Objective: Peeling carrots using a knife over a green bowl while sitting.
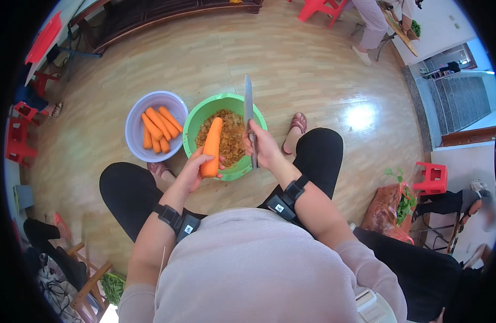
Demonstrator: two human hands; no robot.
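Note:
A large peeled-looking orange carrot [212, 147] is held upright, slightly tilted, in my left hand [196, 166] over the near left part of a green plastic basin [190, 123]. My right hand [263, 144] grips the handle of a kitchen knife [248, 99]; its blade points away from me, over the basin's right side, apart from the carrot. Brown and orange shredded or chopped bits [232, 139] cover the basin's bottom. Left of it, almost touching, a pale purple basin [132, 139] holds several whole carrots [159, 123].
Both basins stand on the wood-look floor between and beside my feet. A red plastic bag [383, 210] with leafy greens lies at the right, near a red stool [431, 178]. Other people sit or stand around the room's edges. A dark wooden bench [151, 18] is at the far side.

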